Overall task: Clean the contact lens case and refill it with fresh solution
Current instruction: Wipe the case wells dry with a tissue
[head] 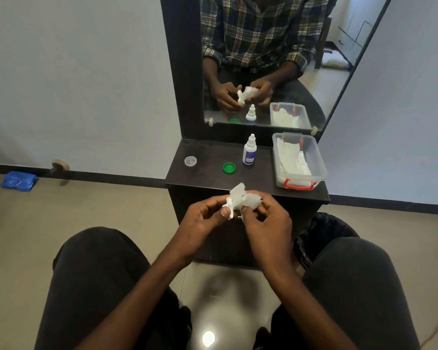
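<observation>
I am watching two hands wiping something small with a white tissue, near the front edge of a dark vanity shelf.

The left hand (208,213) and right hand (263,218) are both pinching the crumpled tissue (243,199), fingers closed on it; I judge the lens case is wrapped inside, though I cannot see it. A clear cap (190,161) and green cap (229,167) are lying on the shelf (205,150), solution bottle (249,150) standing right of them. Next, I think, comes unwrapping and refilling.
</observation>
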